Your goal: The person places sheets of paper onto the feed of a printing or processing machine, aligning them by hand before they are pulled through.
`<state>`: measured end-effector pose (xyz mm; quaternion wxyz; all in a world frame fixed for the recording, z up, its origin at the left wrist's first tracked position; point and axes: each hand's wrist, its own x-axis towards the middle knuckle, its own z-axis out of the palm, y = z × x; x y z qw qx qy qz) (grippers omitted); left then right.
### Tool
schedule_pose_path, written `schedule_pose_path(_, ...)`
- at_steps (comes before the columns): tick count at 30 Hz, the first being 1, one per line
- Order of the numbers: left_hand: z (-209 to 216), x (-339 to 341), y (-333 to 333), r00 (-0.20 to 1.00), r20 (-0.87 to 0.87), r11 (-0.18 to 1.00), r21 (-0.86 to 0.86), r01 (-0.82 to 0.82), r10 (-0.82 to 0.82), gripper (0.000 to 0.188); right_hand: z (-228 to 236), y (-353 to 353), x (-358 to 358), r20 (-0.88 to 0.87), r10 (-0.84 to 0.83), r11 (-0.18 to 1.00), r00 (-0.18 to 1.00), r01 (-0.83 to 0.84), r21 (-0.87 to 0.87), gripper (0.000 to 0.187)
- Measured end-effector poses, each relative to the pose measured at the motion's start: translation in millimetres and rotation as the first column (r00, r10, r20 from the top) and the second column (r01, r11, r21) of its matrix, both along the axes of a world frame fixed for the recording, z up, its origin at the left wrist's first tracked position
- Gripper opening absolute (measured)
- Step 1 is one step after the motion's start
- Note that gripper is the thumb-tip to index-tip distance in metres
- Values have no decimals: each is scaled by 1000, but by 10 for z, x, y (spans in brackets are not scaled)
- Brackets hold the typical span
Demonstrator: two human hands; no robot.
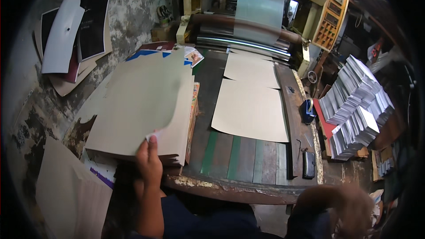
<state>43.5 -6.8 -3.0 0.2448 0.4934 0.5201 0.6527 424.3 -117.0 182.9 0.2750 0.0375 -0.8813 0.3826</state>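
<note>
My left hand [149, 160] pinches the near right corner of a large cream paper sheet [137, 93], its thumb on top. That sheet lies uppermost on a tall stack of paper [180, 146], and its right edge curls up off the pile. At the lower right, near the table's front edge, my right hand [355, 208] is smeared by motion; its fingers cannot be made out. Two similar sheets [250, 110] lie overlapping on the table, one behind the other, the far one reaching to the rollers of a machine [243, 46].
Bundles of white paper [354, 93] are piled on the right. A dark metal rail [290, 119] runs along the table's right side, with a tape roll [307, 110] and a small black box [308, 164] beside it. More sheets [71, 190] stand at the lower left. A control panel [331, 15] hangs right of the rollers.
</note>
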Motion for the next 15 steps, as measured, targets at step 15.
schedule_pose_path(15,492,365,-647,206,-341,257,-113,960,-917,68,-3058,301,-776,243,-718,-293,652,34,-955,31)
